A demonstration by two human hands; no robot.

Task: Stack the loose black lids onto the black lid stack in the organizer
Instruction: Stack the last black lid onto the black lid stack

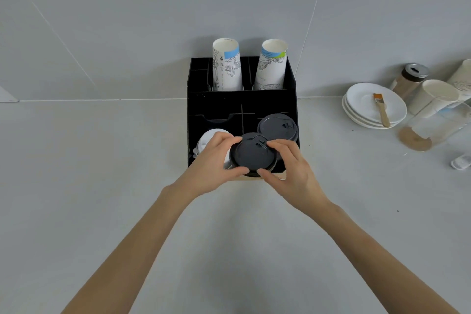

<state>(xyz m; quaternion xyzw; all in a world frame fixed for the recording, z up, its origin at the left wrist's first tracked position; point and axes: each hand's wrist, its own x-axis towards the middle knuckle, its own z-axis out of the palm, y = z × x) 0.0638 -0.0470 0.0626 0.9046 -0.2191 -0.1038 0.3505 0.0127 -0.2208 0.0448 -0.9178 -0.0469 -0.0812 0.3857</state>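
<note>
Grey desk [102,186]: both hands grip loose black lids [251,154] before the organizer [216,99].
Black lid stack [277,127] lies just beyond, nearer the right hand [293,173] than the left hand [214,163].

Soft, even, cool-toned light fills the scene, with no hard glare on the pale countertop [102,186]. Shadows are faint and diffuse: a weak grey one falls between the 2 forearms, and a thin one sits under the stacked white saucers [374,107]. The black organizer [216,104] reads as a near-featureless dark mass, its dividers barely separated. Wide-angle distortion bends the wall tile seams outward and stretches the forearms toward the lower corners. Objects at the right edge, including the clear container [438,125], look smeared and soft. The center is moderately sharp, though fine print on the paper cups [226,66] stays slightly blurred.
</note>
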